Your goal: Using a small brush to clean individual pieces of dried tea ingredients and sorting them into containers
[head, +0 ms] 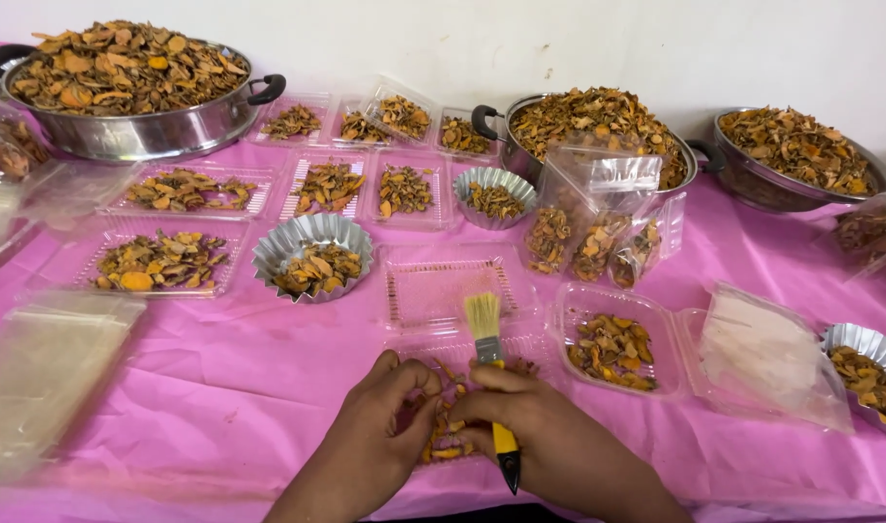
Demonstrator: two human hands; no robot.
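From the head camera, a glossy pink plastic cloth (220,387) covers the table, wrinkled and shiny. The right hand (549,436) has its fingers closed around the yellow handle of a flat paintbrush (489,373), with a metal ferrule and pale bristles pointing up and away from the person. The left hand (380,431) curls its fingers in a pinch over a small heap of dried orange-brown slices (445,426) lying between both hands at the near table edge, seemingly in a shallow clear tray. Just beyond the bristles sits an empty clear plastic tray (443,291) with a ridged floor. To its right, a rounded clear clamshell box (612,351) holds more dried slices, its lid open. Two fluted foil cups (312,254) carry small portions. Flat clear trays (162,261) at left hold slices in thin layers. Three steel pots (133,87), smooth and round, are heaped with the same curled, brittle-looking chips along the white wall.
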